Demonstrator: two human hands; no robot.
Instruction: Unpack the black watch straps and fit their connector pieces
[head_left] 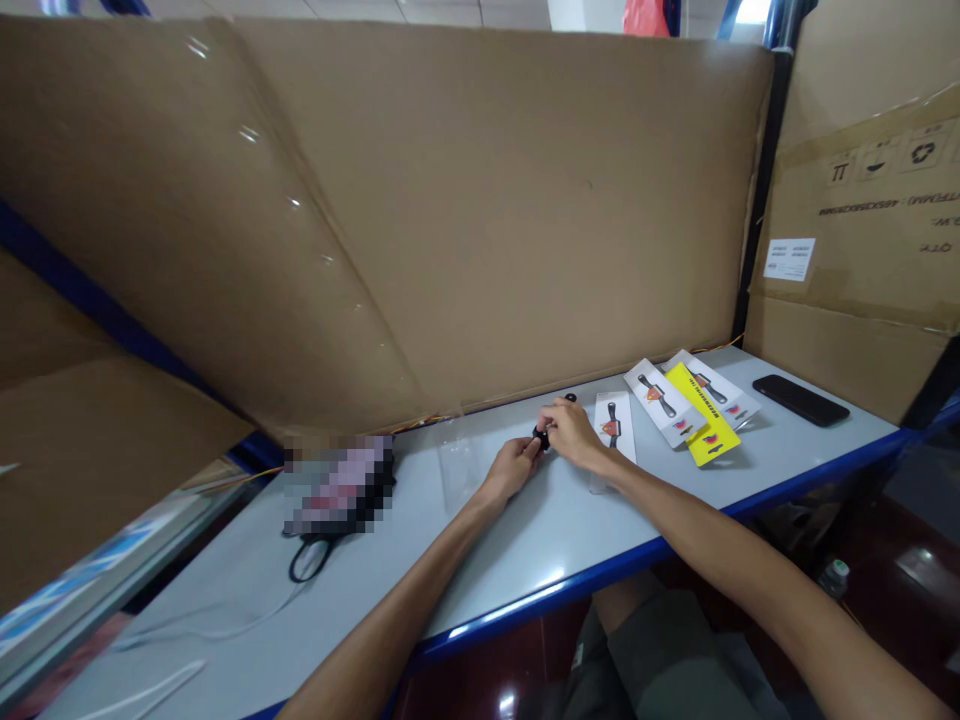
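A black spokeshave (541,437), like the one pictured on the cards close by, is mostly hidden by my fingers. My left hand (513,468) is closed around its near end, low over the table. From the right, my right hand (571,432) grips it too, fingers bent over the middle, and a black tip shows beyond them. Just right of that hand lies a white printed card (622,408) with a tool picture, and clear plastic is visible below it. A clear plastic package (456,465) rests left of my hands.
Several cards, including a yellow card (705,425), overlap on the table's right side. A black phone (801,400) lies farther right. At left are a blurred dark-edged pouch (345,485) with a loop and a pale cable. Tall cardboard (525,200) walls the back; a blue edge (555,583) runs along the front.
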